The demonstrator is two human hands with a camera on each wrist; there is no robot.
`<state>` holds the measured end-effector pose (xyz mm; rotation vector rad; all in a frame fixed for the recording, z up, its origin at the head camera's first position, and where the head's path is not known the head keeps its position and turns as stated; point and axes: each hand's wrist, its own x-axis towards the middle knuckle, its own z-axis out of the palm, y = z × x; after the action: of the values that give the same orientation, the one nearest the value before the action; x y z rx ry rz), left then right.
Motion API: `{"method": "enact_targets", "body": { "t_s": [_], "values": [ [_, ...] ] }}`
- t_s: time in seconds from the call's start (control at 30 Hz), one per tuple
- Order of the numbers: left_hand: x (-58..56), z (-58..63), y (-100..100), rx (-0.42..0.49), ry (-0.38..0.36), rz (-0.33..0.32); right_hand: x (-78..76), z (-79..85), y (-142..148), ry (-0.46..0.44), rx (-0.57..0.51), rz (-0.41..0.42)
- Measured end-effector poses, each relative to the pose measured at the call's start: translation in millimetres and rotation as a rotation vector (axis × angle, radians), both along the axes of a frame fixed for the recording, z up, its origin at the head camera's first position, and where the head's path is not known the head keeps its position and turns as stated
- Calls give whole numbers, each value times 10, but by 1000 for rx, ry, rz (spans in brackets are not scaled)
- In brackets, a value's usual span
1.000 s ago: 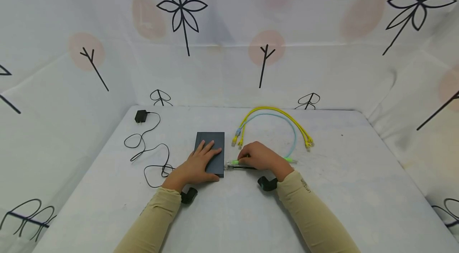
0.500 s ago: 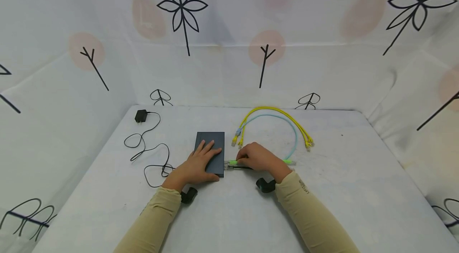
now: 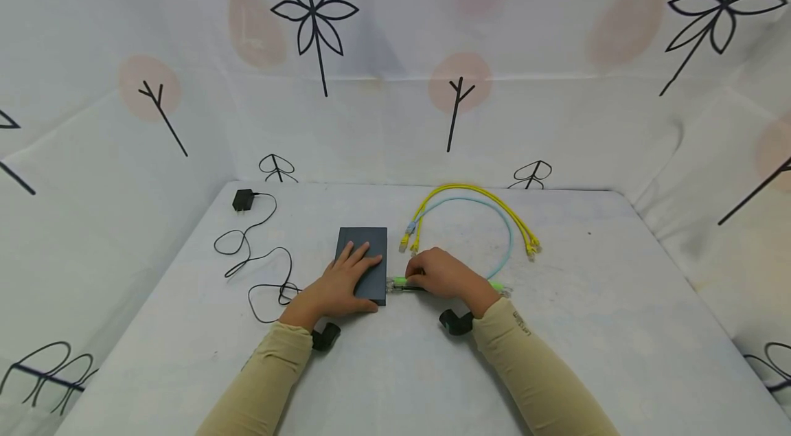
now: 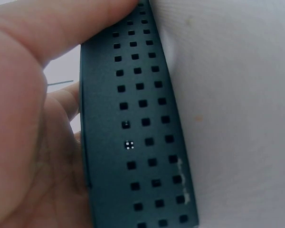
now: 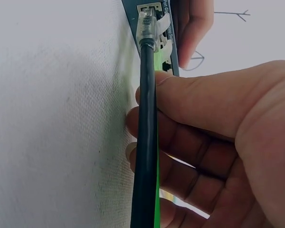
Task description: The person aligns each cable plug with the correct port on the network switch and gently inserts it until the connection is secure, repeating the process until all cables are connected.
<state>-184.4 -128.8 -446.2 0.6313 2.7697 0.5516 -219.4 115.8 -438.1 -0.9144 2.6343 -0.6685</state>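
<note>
A flat dark-grey network switch (image 3: 371,250) lies on the table, and my left hand (image 3: 336,288) rests on it with fingers spread and straight. In the left wrist view its perforated side (image 4: 142,104) shows under the thumb. At the switch's right side, my right hand (image 3: 446,272) pinches a green network cable (image 3: 399,281) close to its plug end. A black network cable (image 5: 146,118) runs beside it, with its clear plug (image 5: 148,28) in a port. How deep the green cable's plug sits is hidden behind the black one.
Yellow network cables (image 3: 459,185) and a light blue cable (image 3: 510,240) curve across the table behind my right hand. A black power adapter (image 3: 243,200) stands at the back left, its thin cord (image 3: 289,264) looping towards the switch. Printed white cloth surrounds the table.
My right hand has shifted slightly left, towards the switch, with the green cable. The cable's far end now points a little nearer me. My left hand and the switch stay still.
</note>
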Motion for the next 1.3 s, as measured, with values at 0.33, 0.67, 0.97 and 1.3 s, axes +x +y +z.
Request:
{"method": "enact_targets", "body": {
  "t_s": [0.33, 0.67, 0.97, 1.3],
  "values": [
    [6, 7, 8, 1, 0, 3, 14, 0, -21, 1, 23, 6],
    [14, 18, 6, 2, -6, 4, 21, -32, -27, 31, 9, 8],
    [14, 18, 2, 1, -8, 5, 27, -47, -50, 17, -2, -1],
    [15, 13, 9, -4, -8, 11, 40, -52, -50, 46, 2, -3]
  ]
}}
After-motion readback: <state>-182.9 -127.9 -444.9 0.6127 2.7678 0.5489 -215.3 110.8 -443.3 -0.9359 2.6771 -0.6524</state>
